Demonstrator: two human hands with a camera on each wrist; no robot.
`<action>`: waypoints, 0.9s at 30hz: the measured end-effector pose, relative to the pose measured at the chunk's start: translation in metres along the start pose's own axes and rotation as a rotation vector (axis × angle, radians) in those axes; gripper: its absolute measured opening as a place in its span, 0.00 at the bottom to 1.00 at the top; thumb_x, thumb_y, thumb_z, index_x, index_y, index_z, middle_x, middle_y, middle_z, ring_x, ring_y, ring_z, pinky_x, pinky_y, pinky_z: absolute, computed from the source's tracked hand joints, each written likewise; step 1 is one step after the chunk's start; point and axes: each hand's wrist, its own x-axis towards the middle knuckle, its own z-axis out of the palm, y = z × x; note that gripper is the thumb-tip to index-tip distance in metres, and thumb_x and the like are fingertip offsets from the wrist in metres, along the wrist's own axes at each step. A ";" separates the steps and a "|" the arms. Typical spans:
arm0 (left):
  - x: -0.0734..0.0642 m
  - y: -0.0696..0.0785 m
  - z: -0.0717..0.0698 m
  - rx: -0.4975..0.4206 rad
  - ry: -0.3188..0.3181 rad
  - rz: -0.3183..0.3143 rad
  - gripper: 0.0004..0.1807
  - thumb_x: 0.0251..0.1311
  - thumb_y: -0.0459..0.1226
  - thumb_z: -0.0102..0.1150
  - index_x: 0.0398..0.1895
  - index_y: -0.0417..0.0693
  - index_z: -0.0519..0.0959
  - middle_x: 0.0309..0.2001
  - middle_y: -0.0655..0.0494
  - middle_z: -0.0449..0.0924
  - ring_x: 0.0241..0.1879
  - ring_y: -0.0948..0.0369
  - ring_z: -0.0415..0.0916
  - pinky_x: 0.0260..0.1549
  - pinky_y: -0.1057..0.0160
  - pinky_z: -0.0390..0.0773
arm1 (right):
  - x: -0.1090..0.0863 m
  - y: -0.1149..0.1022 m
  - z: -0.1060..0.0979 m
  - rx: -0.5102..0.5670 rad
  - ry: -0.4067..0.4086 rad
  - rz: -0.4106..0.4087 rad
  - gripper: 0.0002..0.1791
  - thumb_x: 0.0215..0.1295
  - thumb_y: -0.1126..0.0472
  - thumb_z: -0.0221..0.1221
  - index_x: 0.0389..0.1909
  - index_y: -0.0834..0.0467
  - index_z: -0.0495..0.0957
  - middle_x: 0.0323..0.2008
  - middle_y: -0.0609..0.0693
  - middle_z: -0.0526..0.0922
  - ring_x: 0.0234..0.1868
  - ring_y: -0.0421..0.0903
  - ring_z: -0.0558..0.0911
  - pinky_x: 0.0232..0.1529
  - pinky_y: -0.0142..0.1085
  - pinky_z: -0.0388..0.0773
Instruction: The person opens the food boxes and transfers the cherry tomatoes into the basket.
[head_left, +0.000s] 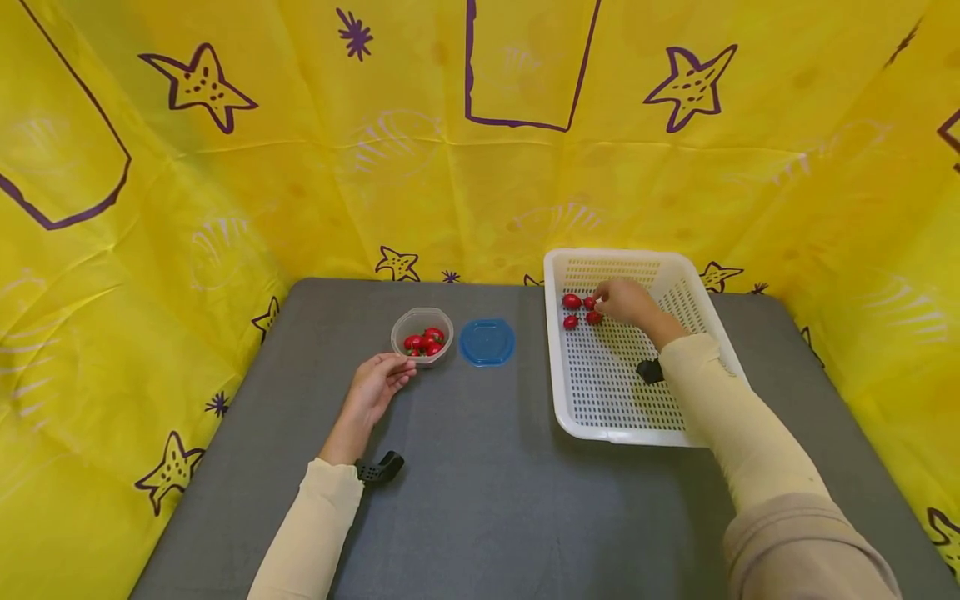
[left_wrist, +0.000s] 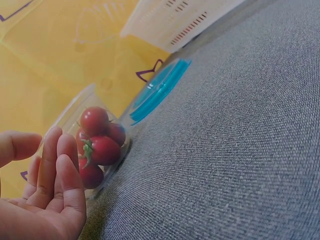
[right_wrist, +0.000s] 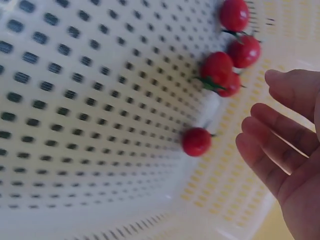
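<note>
My left hand [head_left: 378,385] is at the near rim of a small clear plastic container [head_left: 422,315], its fingers loosely bent. In the left wrist view, a gap shows between thumb and fingers, with nothing held; whether the fingertips touch the container I cannot tell. Several red cherry tomatoes [left_wrist: 105,150] lie inside, one with a green stem. My right hand [head_left: 628,302] reaches into a white perforated basket [head_left: 555,367], its fingers spread and empty in the right wrist view. Close to those fingertips, several cherry tomatoes [right_wrist: 196,141] lie on the basket's bottom.
A blue lid [head_left: 487,342] lies flat on the grey tabletop [head_left: 480,500], between container and basket. Yellow cloth [head_left: 450,183] with purple starfish drawings hangs behind and along both sides. Each wrist wears a black strap-on camera [head_left: 381,467].
</note>
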 end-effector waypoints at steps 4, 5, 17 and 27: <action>0.001 0.001 -0.001 -0.012 -0.004 0.011 0.09 0.71 0.32 0.48 0.32 0.48 0.75 0.25 0.62 0.84 0.29 0.67 0.83 0.36 0.71 0.80 | 0.004 -0.008 -0.018 -0.027 0.038 -0.013 0.14 0.64 0.64 0.57 0.46 0.69 0.79 0.43 0.66 0.83 0.42 0.60 0.81 0.51 0.53 0.75; 0.002 0.001 -0.001 -0.014 -0.001 0.013 0.09 0.71 0.32 0.48 0.32 0.48 0.75 0.25 0.62 0.85 0.28 0.66 0.83 0.36 0.70 0.80 | 0.006 -0.010 -0.023 -0.028 0.042 -0.016 0.14 0.64 0.64 0.57 0.46 0.69 0.79 0.43 0.67 0.83 0.43 0.61 0.81 0.51 0.53 0.75; 0.000 0.000 0.002 -0.005 0.003 0.000 0.06 0.71 0.32 0.48 0.34 0.47 0.73 0.25 0.62 0.85 0.29 0.66 0.83 0.36 0.71 0.80 | 0.018 -0.079 -0.058 -0.070 0.059 -0.203 0.16 0.64 0.63 0.58 0.50 0.68 0.79 0.45 0.65 0.83 0.47 0.61 0.80 0.54 0.52 0.74; 0.000 -0.001 0.002 0.006 0.006 -0.007 0.06 0.71 0.32 0.48 0.34 0.47 0.73 0.25 0.62 0.84 0.28 0.66 0.83 0.35 0.71 0.79 | 0.030 -0.136 -0.043 -0.119 -0.009 -0.322 0.15 0.64 0.61 0.60 0.49 0.64 0.81 0.46 0.62 0.84 0.50 0.59 0.81 0.57 0.49 0.75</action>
